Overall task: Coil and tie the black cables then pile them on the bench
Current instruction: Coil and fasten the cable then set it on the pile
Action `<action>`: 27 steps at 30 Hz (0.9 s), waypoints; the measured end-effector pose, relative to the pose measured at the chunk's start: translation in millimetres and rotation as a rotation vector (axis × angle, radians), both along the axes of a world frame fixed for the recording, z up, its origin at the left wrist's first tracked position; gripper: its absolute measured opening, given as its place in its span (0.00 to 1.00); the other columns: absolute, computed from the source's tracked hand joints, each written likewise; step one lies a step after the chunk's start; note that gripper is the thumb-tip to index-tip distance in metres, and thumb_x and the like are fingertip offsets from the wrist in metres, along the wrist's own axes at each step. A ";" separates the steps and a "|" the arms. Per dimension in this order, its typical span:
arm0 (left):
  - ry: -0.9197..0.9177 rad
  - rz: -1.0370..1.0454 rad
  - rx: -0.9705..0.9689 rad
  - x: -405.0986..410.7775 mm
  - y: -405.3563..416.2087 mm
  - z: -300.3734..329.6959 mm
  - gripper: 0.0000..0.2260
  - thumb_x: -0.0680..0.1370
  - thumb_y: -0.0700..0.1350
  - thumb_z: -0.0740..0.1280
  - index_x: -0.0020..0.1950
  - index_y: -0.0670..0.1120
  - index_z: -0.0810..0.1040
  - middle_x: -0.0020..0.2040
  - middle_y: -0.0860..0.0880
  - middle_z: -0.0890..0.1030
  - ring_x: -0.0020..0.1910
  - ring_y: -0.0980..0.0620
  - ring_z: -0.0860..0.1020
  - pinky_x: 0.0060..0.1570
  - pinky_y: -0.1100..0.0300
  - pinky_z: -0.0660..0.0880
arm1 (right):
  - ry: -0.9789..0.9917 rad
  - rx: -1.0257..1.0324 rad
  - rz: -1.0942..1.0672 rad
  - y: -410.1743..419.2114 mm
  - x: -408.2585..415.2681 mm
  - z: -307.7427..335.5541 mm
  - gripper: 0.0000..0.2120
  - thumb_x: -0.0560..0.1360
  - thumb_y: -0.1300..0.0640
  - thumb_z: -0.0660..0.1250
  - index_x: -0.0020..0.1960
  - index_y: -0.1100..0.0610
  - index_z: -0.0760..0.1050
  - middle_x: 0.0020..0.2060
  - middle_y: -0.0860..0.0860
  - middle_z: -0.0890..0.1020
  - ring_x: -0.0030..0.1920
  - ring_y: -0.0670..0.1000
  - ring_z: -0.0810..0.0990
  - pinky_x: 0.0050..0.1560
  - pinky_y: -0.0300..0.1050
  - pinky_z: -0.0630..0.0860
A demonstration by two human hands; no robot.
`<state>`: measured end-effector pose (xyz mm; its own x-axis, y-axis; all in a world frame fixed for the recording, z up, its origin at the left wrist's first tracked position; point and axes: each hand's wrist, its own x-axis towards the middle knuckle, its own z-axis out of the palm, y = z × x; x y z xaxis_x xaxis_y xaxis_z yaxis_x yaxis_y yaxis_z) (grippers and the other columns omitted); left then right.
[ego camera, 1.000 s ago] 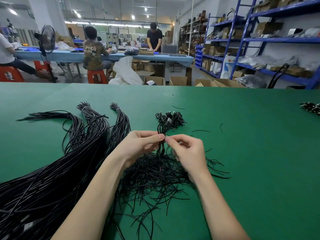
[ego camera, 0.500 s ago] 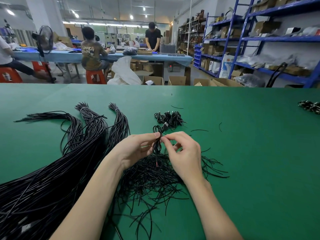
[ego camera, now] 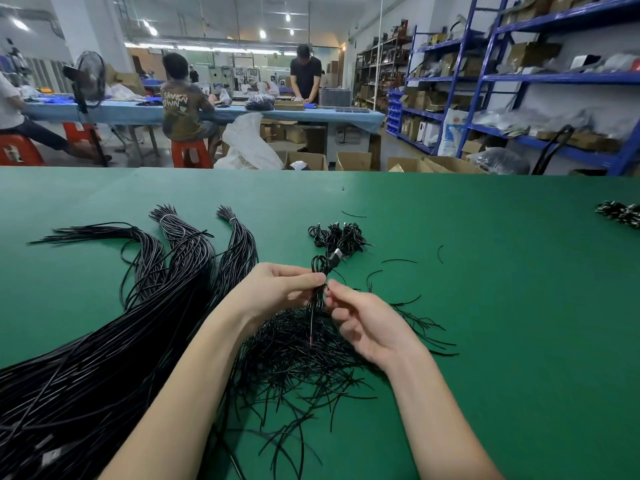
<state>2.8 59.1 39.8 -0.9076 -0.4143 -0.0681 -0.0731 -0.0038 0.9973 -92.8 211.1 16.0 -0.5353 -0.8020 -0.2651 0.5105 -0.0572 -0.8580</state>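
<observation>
My left hand (ego camera: 277, 292) pinches a small coiled black cable (ego camera: 320, 268) at its waist, its USB plug sticking up to the right. My right hand (ego camera: 363, 323) grips the same coil from the right, fingertips on the thin tie around it. Just beyond lies a pile of tied coils (ego camera: 337, 235) on the green bench (ego camera: 502, 306). Under my hands is a heap of short black ties (ego camera: 301, 368). Long uncoiled black cables (ego camera: 104, 358) fan out at the left in bundles.
A few loose ties (ego camera: 398, 261) lie right of the pile. Another dark bundle (ego camera: 620, 214) sits at the bench's far right edge. Beyond the bench are cardboard boxes, blue shelving, and people at a blue table.
The coil rose slightly and its plug end now points up-right. My right hand turned, fingers shifting lower along the coil while the left keeps its pinch.
</observation>
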 end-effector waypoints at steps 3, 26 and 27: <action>-0.069 0.053 0.168 -0.4 -1.2 -0.6 0.12 0.74 0.43 0.75 0.55 0.38 0.85 0.32 0.52 0.81 0.31 0.59 0.77 0.34 0.68 0.76 | 0.663 0.159 -0.095 2.5 -2.7 2.5 0.05 0.77 0.50 0.74 0.47 0.52 0.84 0.33 0.46 0.83 0.29 0.46 0.76 0.29 0.35 0.73; 0.037 0.094 0.265 -6.0 3.5 -10.0 0.17 0.68 0.44 0.76 0.53 0.37 0.85 0.44 0.46 0.83 0.40 0.55 0.77 0.45 0.64 0.77 | 0.970 0.131 -0.367 0.7 -3.6 -6.6 0.02 0.74 0.47 0.76 0.45 0.44 0.85 0.34 0.44 0.86 0.30 0.44 0.81 0.33 0.35 0.75; 0.027 0.086 0.283 -5.7 2.6 -9.5 0.18 0.68 0.44 0.76 0.54 0.36 0.85 0.46 0.45 0.83 0.41 0.54 0.77 0.47 0.62 0.76 | 1.061 0.109 -0.378 2.7 -5.7 -6.7 0.02 0.73 0.47 0.77 0.45 0.43 0.85 0.37 0.41 0.86 0.32 0.45 0.81 0.36 0.34 0.76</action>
